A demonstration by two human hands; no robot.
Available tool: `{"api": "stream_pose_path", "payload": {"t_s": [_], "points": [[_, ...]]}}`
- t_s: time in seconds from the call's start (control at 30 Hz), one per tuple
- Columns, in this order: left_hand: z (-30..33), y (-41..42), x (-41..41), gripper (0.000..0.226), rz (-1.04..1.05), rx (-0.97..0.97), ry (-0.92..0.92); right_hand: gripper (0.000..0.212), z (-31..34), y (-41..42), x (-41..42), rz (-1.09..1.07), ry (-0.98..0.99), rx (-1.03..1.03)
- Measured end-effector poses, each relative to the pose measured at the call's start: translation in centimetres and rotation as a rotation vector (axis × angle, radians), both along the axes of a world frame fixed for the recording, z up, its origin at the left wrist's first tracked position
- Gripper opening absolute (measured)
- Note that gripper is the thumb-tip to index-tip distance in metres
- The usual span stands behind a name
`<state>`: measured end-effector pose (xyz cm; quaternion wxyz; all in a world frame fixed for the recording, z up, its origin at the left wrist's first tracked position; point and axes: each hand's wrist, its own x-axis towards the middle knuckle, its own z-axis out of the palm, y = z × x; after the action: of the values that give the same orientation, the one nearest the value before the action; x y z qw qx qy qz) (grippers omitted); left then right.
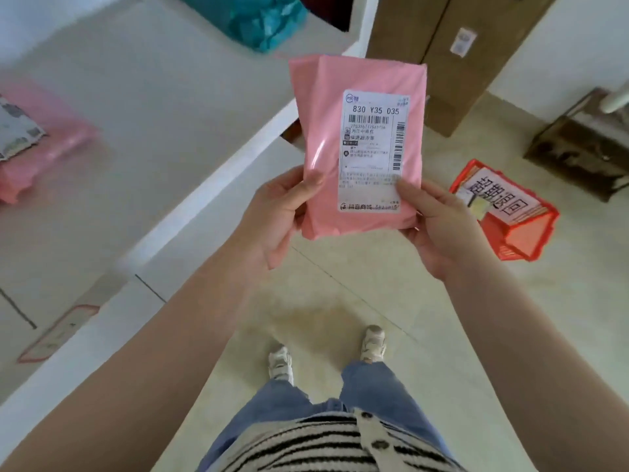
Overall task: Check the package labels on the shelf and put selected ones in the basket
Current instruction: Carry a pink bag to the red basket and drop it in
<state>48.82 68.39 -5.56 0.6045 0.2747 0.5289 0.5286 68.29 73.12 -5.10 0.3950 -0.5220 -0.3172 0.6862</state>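
Note:
A pink plastic mailer package point(326, 107) is held upright in front of me, its white shipping label point(372, 151) with barcodes facing the camera. My left hand point(275, 216) grips its lower left edge, thumb on the front. My right hand point(439, 226) grips the lower right corner, thumb resting on the label. The red basket point(524, 236) stands on the floor to the right, below the package, with a white printed sign and some paper items in it. The white shelf point(143, 131) runs along my left.
Another pink package point(51, 155) with a grey-white parcel on it lies at the shelf's left. A teal bag point(262, 22) sits at the shelf's far end. Tall cardboard boxes point(439, 56) stand behind, and a dark crate point(585, 148) is at far right. My feet stand on tiled floor.

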Motion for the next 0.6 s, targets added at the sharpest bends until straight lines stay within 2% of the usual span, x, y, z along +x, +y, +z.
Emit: {"api": "stream_pose_path", "payload": {"t_s": [0.13,0.4,0.6], "points": [[-1.4,3.5,8.7,0.017,-0.148,-0.032,0.020,0.013,-1.3,0.5,9.4,-0.127,-0.010,-0.010],[-3.9,11.1,30.4,0.025,-0.328,-0.112,0.006,0.013,-3.6,3.6,30.3,-0.361,-0.060,-0.073],[-3.3,16.1,41.1,0.018,-0.424,-0.135,-0.063,0.009,-3.1,6.7,40.8,-0.431,-0.048,-0.062]]}}
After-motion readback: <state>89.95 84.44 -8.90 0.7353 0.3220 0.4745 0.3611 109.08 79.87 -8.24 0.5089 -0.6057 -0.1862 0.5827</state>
